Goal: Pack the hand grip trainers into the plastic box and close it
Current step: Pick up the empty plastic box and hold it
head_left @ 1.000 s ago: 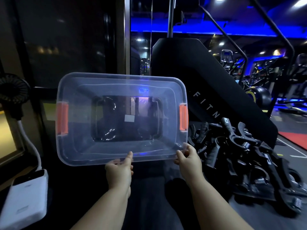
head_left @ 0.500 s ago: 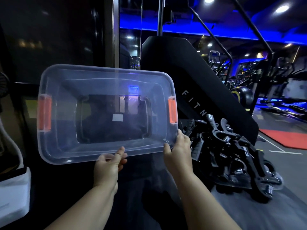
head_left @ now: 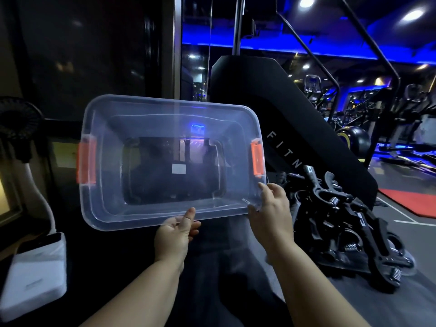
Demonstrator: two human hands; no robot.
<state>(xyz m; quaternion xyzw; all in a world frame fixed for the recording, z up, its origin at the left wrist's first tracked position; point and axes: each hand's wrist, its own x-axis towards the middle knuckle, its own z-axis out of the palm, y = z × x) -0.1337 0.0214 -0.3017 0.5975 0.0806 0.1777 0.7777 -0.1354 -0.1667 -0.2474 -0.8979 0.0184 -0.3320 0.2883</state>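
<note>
Dim gym, blue strip lighting overhead; black padded machine ahead; grey floor; red mat at right.

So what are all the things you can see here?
box: one, clear, held up in the middle
latches: two, orange, one on each short end of the box
grip trainers: a pile, too tangled to count, black, on the floor to the right
machine: one, black with pale letters, behind the box
fan: one, black, far left
cable: one, white, below the fan
power bank: one, white, lower left
mat: one, red, on the floor far right
left hand: pinches the box's bottom edge
right hand: holds the box's lower right corner
</note>
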